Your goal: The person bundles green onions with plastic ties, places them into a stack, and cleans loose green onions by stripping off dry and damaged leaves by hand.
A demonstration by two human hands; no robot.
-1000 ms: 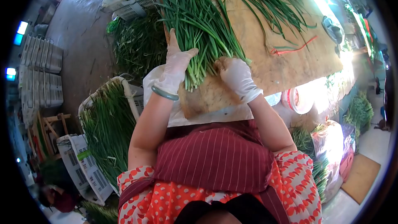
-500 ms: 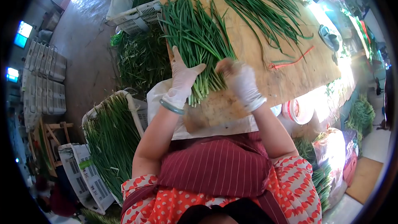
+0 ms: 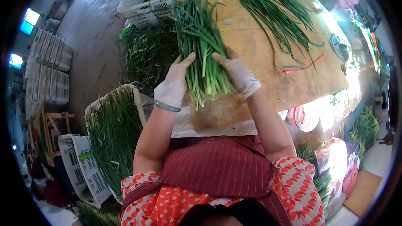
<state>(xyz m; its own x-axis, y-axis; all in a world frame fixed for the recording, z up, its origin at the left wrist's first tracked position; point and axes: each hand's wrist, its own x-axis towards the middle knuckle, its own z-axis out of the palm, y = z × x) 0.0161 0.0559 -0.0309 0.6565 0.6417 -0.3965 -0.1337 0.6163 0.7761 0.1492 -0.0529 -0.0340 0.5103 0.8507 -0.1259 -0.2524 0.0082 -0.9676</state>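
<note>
A thick bunch of garlic chives point(image 3: 203, 69) lies on the wooden board point(image 3: 255, 88), leaves away from me and pale stem ends toward me. My left hand point(image 3: 172, 81), in a white glove with a bangle at the wrist, closes against the bunch's left side. From the right, my right hand point(image 3: 239, 73), also gloved, presses in with its thumb over the stems; its other fingers are partly hidden behind them. Farther back on the board is a looser spread of chives point(image 3: 272, 10). A red tie strip point(image 3: 301, 68) rests near the board's right side.
A white crate point(image 3: 150, 10) stands beyond the board's left corner, with a heap of loose leaves point(image 3: 150, 56) below it. Left of me is a crate filled with chives point(image 3: 115, 132). Stacked crates point(image 3: 48, 69) line the far left. A round tub point(image 3: 302, 117) is under the board's right edge.
My right hand has come in against the right side of the chives. The bunch is now gathered narrower between both hands, and the view has shifted slightly.
</note>
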